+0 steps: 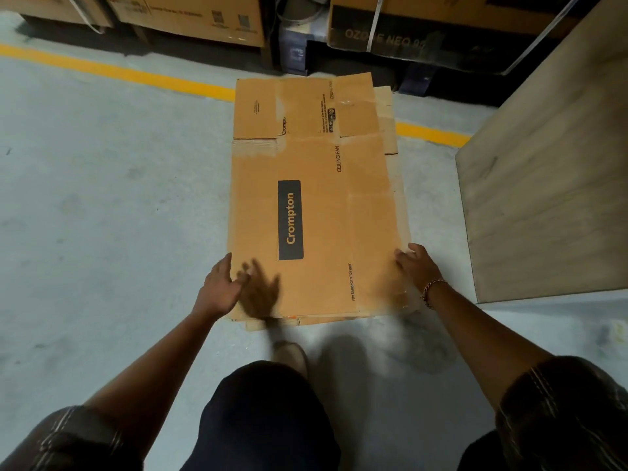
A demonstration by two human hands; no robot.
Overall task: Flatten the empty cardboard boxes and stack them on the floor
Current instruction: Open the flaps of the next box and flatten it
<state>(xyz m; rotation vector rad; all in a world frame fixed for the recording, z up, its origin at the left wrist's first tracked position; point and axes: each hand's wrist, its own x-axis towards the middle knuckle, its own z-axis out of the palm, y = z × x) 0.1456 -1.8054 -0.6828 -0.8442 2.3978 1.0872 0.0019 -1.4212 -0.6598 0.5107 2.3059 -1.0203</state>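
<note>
A flattened brown cardboard box (316,164) printed "Crompton" lies on the grey floor, on top of other flattened cardboard whose edges stick out at its right side and near end. My left hand (221,287) hovers at the near left corner of the box with fingers spread and straight, holding nothing. My right hand (416,265) is at the near right corner, fingers relaxed and touching or just above the cardboard edge.
A tall plywood panel (550,171) stands close on the right. Large cartons (190,18) on dark pallets line the far side behind a yellow floor line (119,71). My knee and foot (290,356) are just short of the stack.
</note>
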